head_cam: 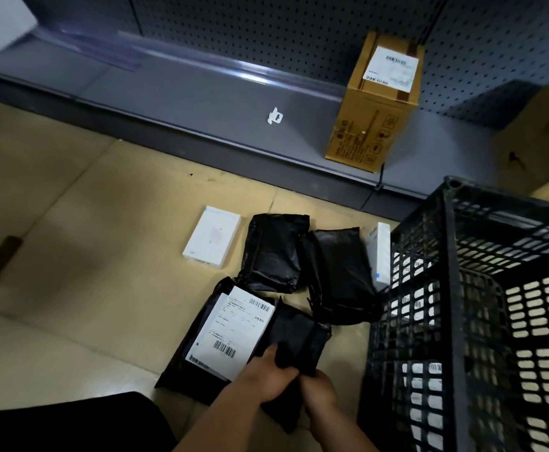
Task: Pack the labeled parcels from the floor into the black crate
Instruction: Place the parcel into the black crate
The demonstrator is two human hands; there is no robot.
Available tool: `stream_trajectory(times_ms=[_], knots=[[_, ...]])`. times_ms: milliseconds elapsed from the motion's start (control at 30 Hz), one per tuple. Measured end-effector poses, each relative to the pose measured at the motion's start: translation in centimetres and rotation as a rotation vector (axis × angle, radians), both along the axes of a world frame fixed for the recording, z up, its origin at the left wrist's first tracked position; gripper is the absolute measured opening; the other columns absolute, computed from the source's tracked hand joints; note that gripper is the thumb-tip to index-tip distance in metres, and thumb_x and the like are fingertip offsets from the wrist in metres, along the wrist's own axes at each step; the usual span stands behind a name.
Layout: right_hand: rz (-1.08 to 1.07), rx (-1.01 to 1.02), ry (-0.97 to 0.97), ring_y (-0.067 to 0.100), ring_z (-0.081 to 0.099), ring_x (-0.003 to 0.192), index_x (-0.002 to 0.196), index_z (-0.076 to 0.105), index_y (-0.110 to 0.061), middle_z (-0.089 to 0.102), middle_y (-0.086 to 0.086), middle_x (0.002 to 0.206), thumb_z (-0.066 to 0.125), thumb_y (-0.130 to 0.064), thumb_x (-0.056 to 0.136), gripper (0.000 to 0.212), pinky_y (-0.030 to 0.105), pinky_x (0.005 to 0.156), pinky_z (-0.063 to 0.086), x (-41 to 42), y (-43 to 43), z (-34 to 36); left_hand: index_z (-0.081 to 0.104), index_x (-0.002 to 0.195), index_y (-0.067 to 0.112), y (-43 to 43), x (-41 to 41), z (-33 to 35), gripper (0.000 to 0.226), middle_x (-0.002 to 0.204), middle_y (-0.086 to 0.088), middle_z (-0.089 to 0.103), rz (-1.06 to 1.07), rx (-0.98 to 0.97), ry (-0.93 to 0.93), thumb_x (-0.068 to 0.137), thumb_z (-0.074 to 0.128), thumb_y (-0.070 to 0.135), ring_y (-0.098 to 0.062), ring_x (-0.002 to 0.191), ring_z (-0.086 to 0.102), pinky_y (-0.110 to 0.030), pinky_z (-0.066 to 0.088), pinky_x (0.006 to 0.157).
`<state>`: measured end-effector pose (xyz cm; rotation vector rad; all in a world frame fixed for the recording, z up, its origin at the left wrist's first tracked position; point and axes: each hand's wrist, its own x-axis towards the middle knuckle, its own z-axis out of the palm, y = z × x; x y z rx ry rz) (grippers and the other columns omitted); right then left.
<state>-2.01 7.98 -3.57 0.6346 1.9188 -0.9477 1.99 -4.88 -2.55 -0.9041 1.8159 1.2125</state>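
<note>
- both hands, left (266,380) and right (320,391), clamped on a black parcel (299,337) on the floor (87,256)
- it overlaps a labeled parcel (234,331)
- crate (456,288) just right

Crate (482,288) cut off at right, label text (234,327) too blurry to read
</note>
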Motion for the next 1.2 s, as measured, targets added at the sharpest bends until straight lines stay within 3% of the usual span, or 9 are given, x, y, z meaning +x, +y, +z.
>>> stream_trajectory(times_ms=[100, 333, 500, 600, 733, 867, 1000, 1067, 1200], knots=[[0.104, -0.041, 0.121, 0.024, 0.074, 0.086, 0.098, 0.072, -0.012, 0.077, 0.004, 0.089, 0.065, -0.028, 0.092, 0.018, 0.033, 0.078, 0.058, 0.4, -1.1, 0.8, 0.03, 0.161, 0.036, 0.0, -0.1, 1.3, 0.09, 0.157, -0.008, 0.049, 0.083, 0.084, -0.009, 0.081, 0.051, 0.071, -0.027, 0.142, 0.049, -0.041, 0.038, 0.119], [0.319, -0.087, 0.312, 0.027, 0.066, 0.122, 0.128, 0.067, -0.016, 0.071, 0.011, 0.131, 0.052, -0.023, 0.098, 0.034, 0.033, 0.102, 0.051, -0.1, -3.5, 7.0, 0.06, 0.146, 0.021, -1.4, -1.6, 8.3, 0.07, 0.144, -0.004, 0.063, 0.197, 0.177, 0.021, 0.091, 0.055, 0.064, -0.018, 0.125, 0.062, -0.031, 0.045, 0.11], [0.339, -0.174, 0.488, 0.024, 0.067, 0.107, 0.097, 0.062, -0.023, 0.066, 0.006, 0.102, 0.063, -0.016, 0.093, 0.009, 0.027, 0.08, 0.042, -2.5, -3.9, 14.9, 0.076, 0.118, 0.028, -1.8, -3.2, 15.1, 0.07, 0.123, 0.003, 0.075, 0.328, 0.183, 0.121, 0.067, 0.065, 0.075, -0.014, 0.114, 0.07, -0.035, 0.053, 0.106], [0.355, -0.211, 0.609, 0.018, 0.065, 0.092, 0.092, 0.064, -0.024, 0.069, -0.004, 0.091, 0.062, -0.018, 0.093, 0.007, 0.021, 0.065, 0.043, -4.2, -3.5, 19.6, 0.074, 0.118, 0.032, -1.3, -4.1, 20.3, 0.07, 0.123, 0.001, 0.074, 0.418, 0.227, 0.171, 0.065, 0.068, 0.077, -0.017, 0.114, 0.068, -0.033, 0.056, 0.095], [0.386, -0.231, 0.779, 0.012, 0.068, 0.096, 0.112, 0.07, -0.028, 0.074, -0.007, 0.105, 0.059, -0.027, 0.097, 0.018, 0.019, 0.069, 0.046, -5.6, -3.5, 26.1, 0.076, 0.114, 0.028, -0.8, -5.5, 26.4, 0.055, 0.115, -0.004, 0.079, 0.497, 0.324, 0.338, 0.082, 0.066, 0.071, -0.022, 0.11, 0.073, -0.034, 0.058, 0.091], [0.449, -0.249, 0.922, 0.015, 0.07, 0.092, 0.103, 0.066, -0.031, 0.076, -0.007, 0.097, 0.063, -0.027, 0.092, 0.012, 0.032, 0.079, 0.056, -5.6, -3.1, 32.4, 0.082, 0.103, 0.015, -0.3, -6.2, 31.3, 0.048, 0.107, -0.011, 0.081, 0.596, 0.414, 0.484, 0.094, 0.062, 0.057, -0.027, 0.105, 0.075, -0.038, 0.056, 0.1], [0.39, -0.35, 1.027, 0.01, 0.068, 0.084, 0.091, 0.064, -0.03, 0.072, -0.008, 0.084, 0.064, -0.025, 0.09, 0.005, 0.032, 0.079, 0.056, -5.1, -1.6, 37.7, 0.08, 0.084, 0.014, 0.8, -6.7, 33.6, 0.036, 0.083, -0.013, 0.078, 0.677, 0.511, 0.576, 0.098, 0.056, 0.037, -0.027, 0.071, 0.074, -0.029, 0.054, 0.063], [0.369, -0.397, 1.082, 0.006, 0.066, 0.085, 0.091, 0.065, -0.03, 0.071, -0.01, 0.087, 0.065, -0.021, 0.091, 0.009, 0.026, 0.077, 0.053, -5.0, -0.4, 39.8, 0.081, 0.089, 0.011, 1.5, -6.9, 34.2, 0.034, 0.081, -0.014, 0.078, 0.72, 0.528, 0.608, 0.098, 0.054, 0.03, -0.027, 0.066, 0.072, -0.029, 0.05, 0.057], [0.334, -0.421, 1.193, 0.007, 0.063, 0.085, 0.095, 0.066, -0.027, 0.066, -0.007, 0.097, 0.067, -0.015, 0.089, 0.014, 0.019, 0.076, 0.047, -5.8, 2.9, 42.9, 0.077, 0.116, 0.004, 3.5, -7.0, 36.2, 0.049, 0.1, -0.021, 0.079, 0.838, 0.607, 0.664, 0.105, 0.047, 0.041, -0.032, 0.077, 0.075, -0.037, 0.056, 0.069]])
